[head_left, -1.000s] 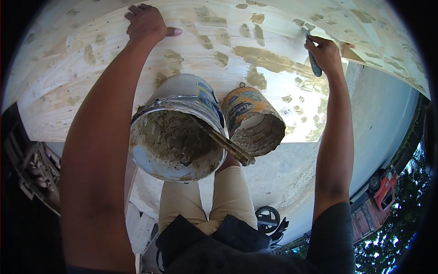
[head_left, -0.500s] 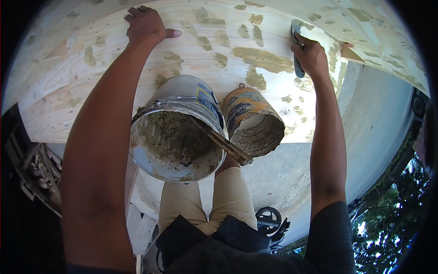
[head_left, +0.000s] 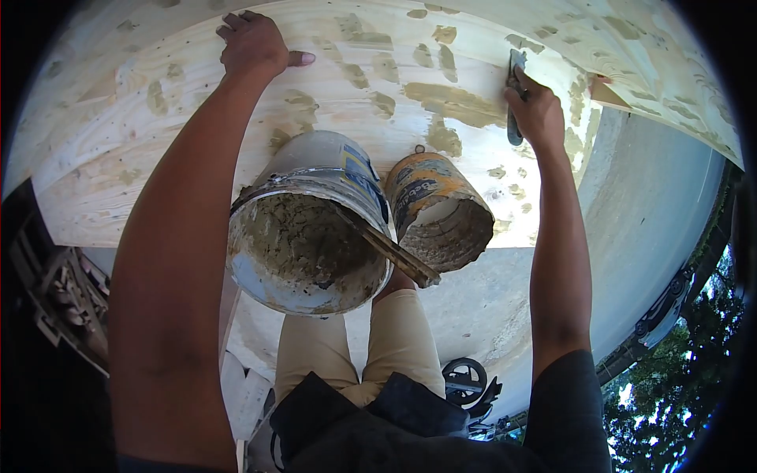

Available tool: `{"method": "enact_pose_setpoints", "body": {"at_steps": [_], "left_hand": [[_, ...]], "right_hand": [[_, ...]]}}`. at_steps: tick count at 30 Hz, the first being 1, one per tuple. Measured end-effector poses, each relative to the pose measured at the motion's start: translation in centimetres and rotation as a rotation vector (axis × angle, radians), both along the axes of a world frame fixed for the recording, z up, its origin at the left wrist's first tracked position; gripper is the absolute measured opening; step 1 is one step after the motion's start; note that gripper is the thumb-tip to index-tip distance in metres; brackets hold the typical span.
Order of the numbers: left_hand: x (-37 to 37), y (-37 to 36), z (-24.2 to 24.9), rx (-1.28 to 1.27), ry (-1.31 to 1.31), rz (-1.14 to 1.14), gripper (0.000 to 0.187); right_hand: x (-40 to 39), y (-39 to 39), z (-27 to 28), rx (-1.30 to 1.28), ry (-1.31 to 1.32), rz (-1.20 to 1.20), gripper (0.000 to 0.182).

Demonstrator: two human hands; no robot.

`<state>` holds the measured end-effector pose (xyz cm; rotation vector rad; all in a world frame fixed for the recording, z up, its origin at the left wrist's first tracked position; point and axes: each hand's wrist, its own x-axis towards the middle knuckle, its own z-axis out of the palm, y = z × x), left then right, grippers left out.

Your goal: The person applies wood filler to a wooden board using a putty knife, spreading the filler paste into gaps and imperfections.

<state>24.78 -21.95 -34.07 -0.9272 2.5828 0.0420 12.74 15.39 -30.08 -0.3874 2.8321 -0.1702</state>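
My left hand (head_left: 254,46) lies on the pale plywood board (head_left: 221,130) near its far edge, thumb stretched out to the side and fingers apart. In my right hand (head_left: 538,110) is a putty knife (head_left: 516,94), held by its handle, its blade against or just over the wood at the right. Just beyond the blade is a putty patch (head_left: 524,43). Nearer to me stands a white bucket (head_left: 303,158) with thick grey-brown putty (head_left: 300,240) inside. A smeared stick (head_left: 394,256) leans out over its rim. Next to it is a rusty orange can (head_left: 430,185).
Many dried-looking putty patches (head_left: 457,102) mark the board. A second wooden panel (head_left: 639,47) rises at the upper right. Below are a concrete floor (head_left: 489,307) and a wheel (head_left: 465,380). Scrap wood (head_left: 75,292) sits at left, trees (head_left: 670,386) at right.
My right hand has drawn the putty knife a little toward me, uncovering the putty patch above the blade. My left hand stays in its place.
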Motion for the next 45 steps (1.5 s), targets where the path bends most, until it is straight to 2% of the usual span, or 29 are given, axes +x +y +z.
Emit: {"method": "enact_pose_setpoints", "body": {"at_steps": [2,4,8,10,12,14,16,18,20,22,25,28,30,35,38,40,42,44,45], "left_hand": [[0.0,-0.3,0.0,-0.003,0.01,-0.004,0.123],[0.0,-0.2,0.2,0.016,-0.009,-0.012,0.125],[0.0,-0.1,0.1,-0.004,0.023,-0.022,0.124],[0.0,-0.2,0.2,0.017,-0.008,-0.011,0.124],[-0.1,-0.2,0.2,0.008,-0.015,-0.018,0.124],[0.0,0.0,0.1,0.005,-0.017,-0.026,0.124],[0.1,-0.2,0.0,0.022,0.017,-0.016,0.123],[0.1,0.0,0.2,0.021,0.024,-0.018,0.123],[0.1,0.0,0.7,0.021,0.024,-0.021,0.122],[-0.7,0.2,1.4,0.131,-0.083,0.061,0.132],[0.0,-0.1,0.4,0.039,0.013,-0.014,0.122],[-0.5,0.1,1.5,0.102,-0.07,0.026,0.13],[-0.3,0.0,1.4,0.106,-0.07,0.019,0.129],[-0.4,0.1,1.8,0.099,-0.067,0.007,0.128],[-0.3,0.1,1.3,0.098,-0.071,-0.002,0.127],[-0.2,0.0,0.8,0.065,-0.044,0.002,0.126],[-0.4,0.2,1.2,0.081,-0.046,0.013,0.126],[-0.3,0.2,1.5,0.092,-0.053,0.025,0.126],[-0.2,0.3,1.4,0.088,-0.035,0.015,0.124]], "right_hand": [[-0.4,-0.4,1.3,0.054,-0.074,-0.027,0.049],[-1.2,-0.4,2.9,0.021,-0.256,-0.069,0.051],[-1.5,0.4,1.3,-0.08,-0.105,-0.116,0.049],[-1.1,0.4,1.4,-0.071,-0.135,-0.111,0.047],[-0.9,-0.2,3.1,-0.05,-0.304,-0.065,0.047],[0.9,-0.9,3.6,-0.106,-0.262,-0.068,0.045],[2.8,-0.1,1.2,-0.123,-0.227,0.005,0.047],[4.4,-0.9,1.9,0.015,-0.259,-0.006,0.049],[3.8,-1.4,3.6,0.013,-0.367,-0.053,0.049],[3.2,-1.2,3.9,-0.026,-0.338,-0.088,0.049],[2.0,-0.7,2.8,-0.091,-0.276,-0.094,0.049],[1.4,-0.4,2.6,-0.054,-0.246,-0.018,0.048],[0.2,-0.8,3.9,-0.128,-0.326,-0.027,0.048],[-3.7,-1.2,1.0,-0.153,-0.042,-0.138,0.049],[-3.7,-0.4,0.2,-0.034,-0.149,-0.097,0.049],[-1.7,0.3,2.4,-0.03,-0.162,-0.045,0.045],[0.9,1.3,4.4,-0.357,-0.42,-0.288,0.042],[4.1,2.5,5.4,-0.681,-0.472,-0.419,0.041],[5.5,2.9,5.9,-0.728,-0.493,-0.485,0.042]]}}
